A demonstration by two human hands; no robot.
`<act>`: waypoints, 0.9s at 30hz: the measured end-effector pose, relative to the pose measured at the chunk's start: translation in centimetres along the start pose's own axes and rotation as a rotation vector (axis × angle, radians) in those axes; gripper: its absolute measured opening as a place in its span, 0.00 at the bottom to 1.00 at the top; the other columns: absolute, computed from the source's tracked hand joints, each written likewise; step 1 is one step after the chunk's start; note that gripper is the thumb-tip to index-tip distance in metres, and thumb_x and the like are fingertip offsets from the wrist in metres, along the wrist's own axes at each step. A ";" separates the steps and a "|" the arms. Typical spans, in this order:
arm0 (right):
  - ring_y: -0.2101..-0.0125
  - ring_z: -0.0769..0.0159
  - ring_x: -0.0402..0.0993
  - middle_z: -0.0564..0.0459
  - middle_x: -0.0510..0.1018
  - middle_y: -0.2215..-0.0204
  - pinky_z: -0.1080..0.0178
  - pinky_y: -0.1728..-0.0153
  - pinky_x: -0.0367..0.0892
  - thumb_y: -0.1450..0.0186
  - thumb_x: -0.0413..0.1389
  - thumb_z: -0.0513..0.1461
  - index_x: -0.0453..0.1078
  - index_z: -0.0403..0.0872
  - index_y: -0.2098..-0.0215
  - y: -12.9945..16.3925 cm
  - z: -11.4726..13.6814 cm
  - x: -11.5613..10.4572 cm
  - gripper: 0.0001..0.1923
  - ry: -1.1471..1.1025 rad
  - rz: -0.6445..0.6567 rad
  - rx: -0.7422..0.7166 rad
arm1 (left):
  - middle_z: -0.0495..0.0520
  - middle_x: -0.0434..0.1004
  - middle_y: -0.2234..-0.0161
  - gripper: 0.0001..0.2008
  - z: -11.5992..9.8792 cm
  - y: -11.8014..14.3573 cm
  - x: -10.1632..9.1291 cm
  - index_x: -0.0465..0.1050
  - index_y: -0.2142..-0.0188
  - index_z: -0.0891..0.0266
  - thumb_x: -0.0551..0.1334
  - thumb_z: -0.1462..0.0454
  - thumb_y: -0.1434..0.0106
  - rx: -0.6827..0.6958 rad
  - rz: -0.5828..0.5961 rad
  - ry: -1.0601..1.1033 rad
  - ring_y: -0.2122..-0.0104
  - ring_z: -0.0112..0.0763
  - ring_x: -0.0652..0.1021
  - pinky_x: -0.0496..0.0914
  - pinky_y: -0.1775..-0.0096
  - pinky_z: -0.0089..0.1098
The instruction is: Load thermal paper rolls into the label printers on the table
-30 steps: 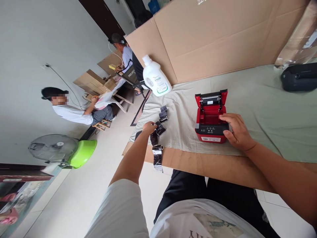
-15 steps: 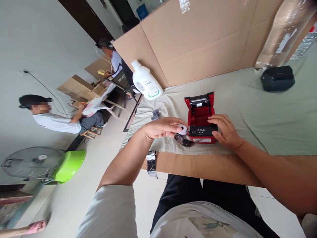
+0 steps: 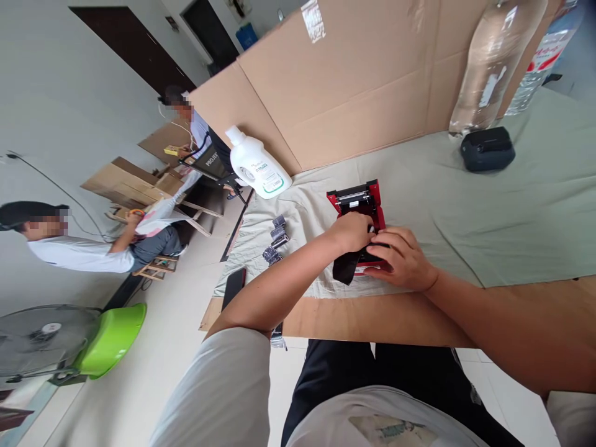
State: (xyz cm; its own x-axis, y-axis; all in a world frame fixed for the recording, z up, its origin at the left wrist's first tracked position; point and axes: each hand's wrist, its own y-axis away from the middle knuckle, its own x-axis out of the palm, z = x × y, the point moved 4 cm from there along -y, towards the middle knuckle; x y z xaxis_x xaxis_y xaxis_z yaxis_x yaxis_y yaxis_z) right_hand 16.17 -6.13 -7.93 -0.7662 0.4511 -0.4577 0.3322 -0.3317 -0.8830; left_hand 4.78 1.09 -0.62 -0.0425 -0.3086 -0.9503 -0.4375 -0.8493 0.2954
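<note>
A small red printer point(image 3: 357, 200) stands on the grey-green cloth point(image 3: 512, 211) with its lid tilted up and back. My left hand point(image 3: 350, 231) is over its open bay, closed around a dark roll whose loose black strip point(image 3: 345, 268) hangs down in front. The roll itself is hidden under my fingers. My right hand point(image 3: 401, 258) rests on the printer's front right corner, fingers spread over it. Several more small dark rolls point(image 3: 276, 234) lie on the cloth to the left.
A white detergent bottle point(image 3: 256, 164) lies near the cardboard wall point(image 3: 354, 81). A black phone point(image 3: 234, 287) sits at the table's left corner, a black device point(image 3: 487, 149) and a wrapped roll point(image 3: 488, 62) far right. Two people sit at left; a green basin point(image 3: 109, 338) and a fan point(image 3: 32, 341) are on the floor.
My left hand picked a roll from the pile at left and carried it right to the printer's open bay. My right hand stayed on the printer. The camera shifted right.
</note>
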 end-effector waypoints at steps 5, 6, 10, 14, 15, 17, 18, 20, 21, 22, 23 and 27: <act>0.49 0.57 0.70 0.49 0.80 0.55 0.54 0.49 0.67 0.33 0.60 0.42 0.74 0.51 0.50 -0.7 1.8 -0.4 0.14 0.050 0.029 -0.107 | 0.58 0.82 0.55 0.18 -0.3 -0.6 0.1 0.77 0.52 0.61 0.56 0.55 0.33 -0.052 0.077 -0.143 0.50 0.47 0.78 0.64 0.45 0.46; 0.50 0.58 0.70 0.50 0.81 0.55 0.54 0.48 0.66 0.33 0.60 0.41 0.75 0.51 0.49 -0.8 2.1 -0.4 0.14 0.054 0.032 -0.118 | 0.58 0.82 0.54 0.18 -0.3 -0.6 0.0 0.77 0.53 0.60 0.56 0.54 0.33 -0.052 0.077 -0.151 0.50 0.48 0.78 0.62 0.44 0.48; 0.52 0.60 0.70 0.52 0.82 0.56 0.54 0.48 0.64 0.32 0.57 0.37 0.74 0.51 0.48 -1.0 3.2 0.2 0.14 0.053 0.070 -0.131 | 0.58 0.82 0.55 0.20 0.2 -1.0 0.5 0.79 0.56 0.61 0.54 0.52 0.32 -0.031 0.108 -0.159 0.51 0.47 0.78 0.61 0.44 0.47; 0.56 0.61 0.69 0.51 0.82 0.60 0.53 0.50 0.64 0.33 0.57 0.36 0.76 0.49 0.52 -0.9 3.2 0.6 0.12 0.025 0.071 -0.120 | 0.58 0.83 0.58 0.22 0.7 -1.6 1.2 0.79 0.60 0.61 0.53 0.48 0.33 -0.006 0.156 -0.122 0.53 0.46 0.79 0.64 0.48 0.42; 0.56 0.61 0.69 0.51 0.81 0.61 0.53 0.50 0.64 0.33 0.57 0.36 0.76 0.49 0.53 -0.9 3.2 0.6 0.11 0.021 0.067 -0.116 | 0.58 0.83 0.59 0.23 0.9 -1.7 1.3 0.79 0.60 0.61 0.53 0.48 0.32 0.003 0.168 -0.109 0.54 0.46 0.79 0.65 0.48 0.42; 0.55 0.60 0.68 0.50 0.81 0.62 0.53 0.50 0.64 0.33 0.57 0.35 0.76 0.49 0.54 -0.9 3.0 0.4 0.10 0.011 0.060 -0.107 | 0.58 0.83 0.59 0.26 1.2 -1.8 1.3 0.79 0.61 0.62 0.49 0.48 0.30 0.023 0.175 -0.092 0.54 0.45 0.79 0.65 0.48 0.42; 0.55 0.59 0.68 0.50 0.81 0.62 0.53 0.50 0.64 0.33 0.57 0.35 0.76 0.48 0.55 -1.0 2.9 0.3 0.10 0.003 0.054 -0.103 | 0.58 0.83 0.58 0.27 1.5 -1.8 1.2 0.79 0.60 0.63 0.46 0.49 0.29 0.031 0.165 -0.083 0.54 0.45 0.79 0.65 0.48 0.41; 0.54 0.58 0.68 0.48 0.81 0.61 0.52 0.50 0.64 0.34 0.57 0.34 0.77 0.46 0.56 -1.1 2.7 0.0 0.10 -0.011 0.042 -0.092 | 0.59 0.82 0.54 0.27 1.9 -1.6 0.8 0.78 0.57 0.64 0.44 0.53 0.27 0.052 0.119 -0.041 0.52 0.43 0.78 0.67 0.48 0.39; 0.53 0.57 0.68 0.47 0.81 0.60 0.52 0.50 0.64 0.34 0.57 0.34 0.77 0.45 0.56 -1.1 2.6 -0.1 0.10 -0.017 0.039 -0.082 | 0.58 0.81 0.52 0.24 2.2 -1.5 0.6 0.77 0.55 0.64 0.45 0.55 0.27 0.064 0.079 -0.006 0.51 0.41 0.78 0.67 0.49 0.37; 0.52 0.56 0.67 0.47 0.81 0.60 0.51 0.50 0.64 0.34 0.57 0.34 0.77 0.45 0.56 -1.1 2.5 -0.2 0.10 -0.021 0.042 -0.070 | 0.57 0.80 0.50 0.21 2.5 -1.2 0.3 0.77 0.53 0.63 0.47 0.58 0.27 0.078 0.033 0.037 0.51 0.39 0.78 0.68 0.49 0.35; 0.51 0.56 0.67 0.47 0.81 0.59 0.51 0.50 0.64 0.34 0.57 0.35 0.77 0.45 0.55 -1.1 2.3 -0.2 0.10 -0.025 0.047 -0.057 | 0.55 0.80 0.50 0.18 2.7 -0.9 0.1 0.76 0.52 0.62 0.49 0.61 0.29 0.093 -0.015 0.085 0.51 0.37 0.78 0.69 0.49 0.33; 0.50 0.55 0.68 0.47 0.81 0.58 0.50 0.49 0.64 0.34 0.56 0.35 0.77 0.46 0.54 -1.0 2.0 -0.1 0.12 -0.028 0.063 -0.026 | 0.53 0.82 0.60 0.16 4.3 0.5 -1.1 0.77 0.54 0.63 0.51 0.67 0.32 0.098 -0.328 0.256 0.61 0.31 0.80 0.71 0.53 0.31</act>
State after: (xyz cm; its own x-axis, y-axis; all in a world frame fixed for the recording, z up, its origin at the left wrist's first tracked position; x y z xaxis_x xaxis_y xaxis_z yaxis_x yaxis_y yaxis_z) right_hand 14.85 -7.53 -6.80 -0.7583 0.4064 -0.5097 0.3943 -0.3367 -0.8551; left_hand 0.72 2.84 0.12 0.3320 -0.1361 -0.9334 -0.4747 -0.8792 -0.0406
